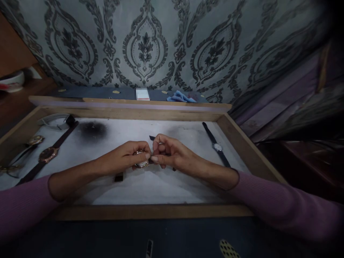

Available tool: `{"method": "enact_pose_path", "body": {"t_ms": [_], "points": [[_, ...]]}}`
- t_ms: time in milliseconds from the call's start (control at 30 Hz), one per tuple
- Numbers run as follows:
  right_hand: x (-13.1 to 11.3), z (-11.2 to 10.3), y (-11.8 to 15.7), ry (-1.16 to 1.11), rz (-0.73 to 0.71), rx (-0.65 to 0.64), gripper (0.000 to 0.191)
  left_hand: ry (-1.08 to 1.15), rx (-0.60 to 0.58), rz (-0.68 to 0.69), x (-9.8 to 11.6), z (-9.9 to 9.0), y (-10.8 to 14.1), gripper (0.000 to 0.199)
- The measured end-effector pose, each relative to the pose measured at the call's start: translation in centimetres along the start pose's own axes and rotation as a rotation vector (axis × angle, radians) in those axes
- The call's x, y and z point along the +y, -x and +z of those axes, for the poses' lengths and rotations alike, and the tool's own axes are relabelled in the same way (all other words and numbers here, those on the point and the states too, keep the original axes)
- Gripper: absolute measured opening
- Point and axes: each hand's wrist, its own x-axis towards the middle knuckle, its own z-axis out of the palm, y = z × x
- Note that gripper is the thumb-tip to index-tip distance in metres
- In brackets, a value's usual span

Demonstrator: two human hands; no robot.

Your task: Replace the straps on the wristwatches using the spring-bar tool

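Between finger and thumb, my left hand (129, 157) grips a wristwatch (141, 165) with a round, pale, gold-rimmed case. Beside it my right hand (174, 154) is closed in a pinch at the watch's dark strap (151, 161), its fingertips almost meeting the left ones. Fingers cover much of the watch. A dark strap end (118, 177) shows below my left hand, and a dark strip (152, 137) pokes out behind the hands; I cannot tell whether these belong to the same watch. Both hands are above the white floor of a shallow wooden tray (150, 212).
On the right lies a black-strapped watch (218, 147). To the left are a brown watch (48, 154), a gold-cased watch (34, 140) and a grey strap (55, 121). Behind the tray are a blue cloth (180, 96) and a small white box (142, 94). A bowl (13, 82) stands far left.
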Motion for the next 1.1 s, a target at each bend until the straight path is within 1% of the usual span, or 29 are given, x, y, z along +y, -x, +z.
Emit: {"method": "enact_pose_path", "body": {"t_ms": [167, 333, 467, 600, 667, 833, 933, 1000, 1033, 1100], "points": [[-0.4, 0.3, 0.3, 0.079, -0.044, 0.013, 0.016, -0.045, 0.008, 0.007, 0.0, 0.0, 0.1, 0.022], [-0.6, 0.6, 0.6, 0.125, -0.08, 0.012, 0.013, -0.019, -0.017, -0.011, -0.2, 0.0, 0.1, 0.025], [-0.4, 0.6, 0.5, 0.127, -0.105, 0.021, 0.014, -0.068, -0.027, -0.003, 0.0, -0.1, 0.1, 0.026], [-0.3, 0.7, 0.5, 0.121, -0.118, 0.019, 0.016, -0.026, -0.053, -0.056, 0.3, -0.1, 0.2, 0.023], [-0.3, 0.8, 0.4, 0.118, -0.114, 0.019, 0.017, -0.009, -0.055, -0.055, 0.3, -0.1, 0.1, 0.021], [-0.5, 1.0, 0.3, 0.113, -0.12, 0.019, 0.022, -0.004, -0.029, -0.044, 0.0, 0.1, 0.2, 0.018], [-0.6, 1.0, 0.2, 0.108, -0.101, 0.033, 0.027, 0.039, -0.012, -0.056, 0.2, 0.2, 0.2, 0.016], [-0.8, 0.7, 0.0, 0.125, -0.107, 0.076, 0.029, 0.078, 0.003, -0.066, 0.5, 0.1, 0.2, 0.017], [-1.0, 0.4, -0.1, 0.144, -0.129, 0.119, 0.028, 0.085, 0.017, -0.069, 0.7, 0.0, 0.2, 0.018], [-1.3, -0.5, -0.3, 0.221, -0.214, 0.275, 0.025, 0.079, 0.074, -0.069, 0.9, -0.6, 0.1, 0.02]]}}
